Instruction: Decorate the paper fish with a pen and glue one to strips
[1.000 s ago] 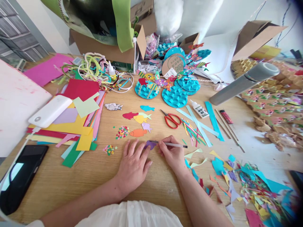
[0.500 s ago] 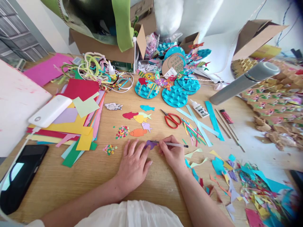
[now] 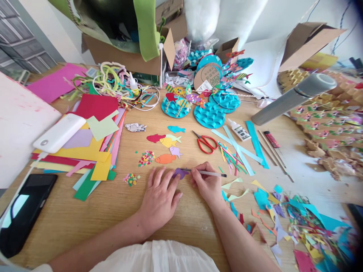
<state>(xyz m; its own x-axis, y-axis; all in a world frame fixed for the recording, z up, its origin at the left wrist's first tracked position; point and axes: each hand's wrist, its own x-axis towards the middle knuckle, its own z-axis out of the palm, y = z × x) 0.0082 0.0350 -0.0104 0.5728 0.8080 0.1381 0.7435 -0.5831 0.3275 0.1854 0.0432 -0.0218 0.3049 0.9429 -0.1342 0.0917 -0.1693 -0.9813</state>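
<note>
My left hand lies flat with its fingers spread, and its fingertips touch the left end of a small purple paper cutout. My right hand pinches a slim pen, whose tip meets the purple paper at its right side. Part of the cutout is hidden under my fingers. Just beyond my hands lie paper fish: an orange fish, a lilac fish, a yellow fish, a red fish and a blue fish.
Red-handled scissors, paper strips and a glue bottle lie to the right, near a grey flask. Coloured paper sheets and a phone are at left. Paper scraps cover the front right. Blue egg-tray discs stand behind.
Almost nothing differs. Both hands stay in place, and the pen has shifted very slightly at the purple paper.
</note>
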